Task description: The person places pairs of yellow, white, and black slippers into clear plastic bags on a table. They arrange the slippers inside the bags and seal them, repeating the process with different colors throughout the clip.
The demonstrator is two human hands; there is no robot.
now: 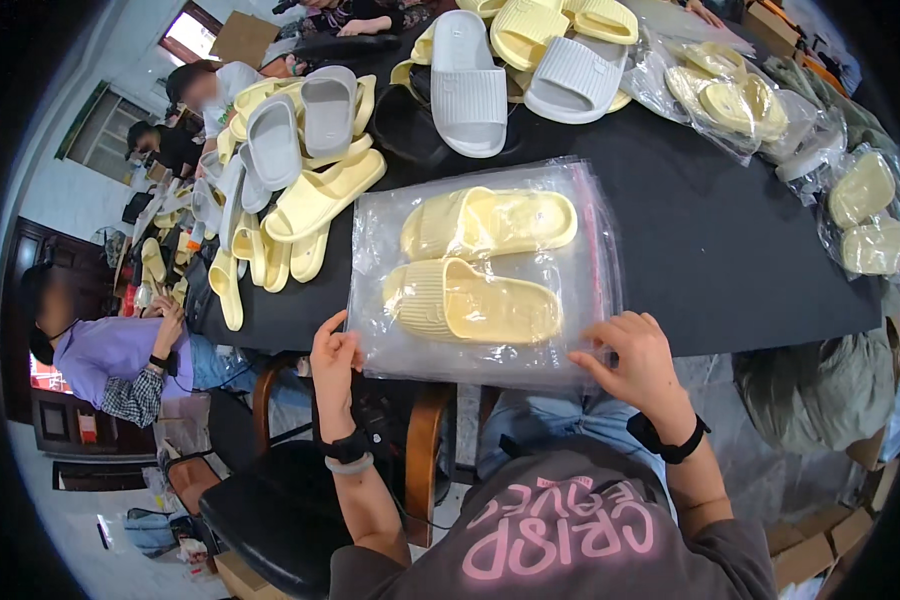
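A pair of pale yellow slide slippers (505, 305) lies side by side under the shiny film of a clear plastic bag (375, 240). The bag sits flat at the near edge of a black table, with more film layers beneath it and a red line along its right side. At the bag's lower left corner is my left hand (335, 362), its fingers loosely bent and the thumb apart from the forefinger. My right hand (632, 362) rests at the lower right corner, thumb and curved forefinger spread with a gap between them.
Loose yellow and grey slippers (320, 195) are heaped at the left, with grey slides (467, 90) at the far side. Bagged yellow slippers (860, 215) lie along the right of the black table (720, 240). A chair (280, 510) stands at lower left; a person in purple (120, 355) is beyond.
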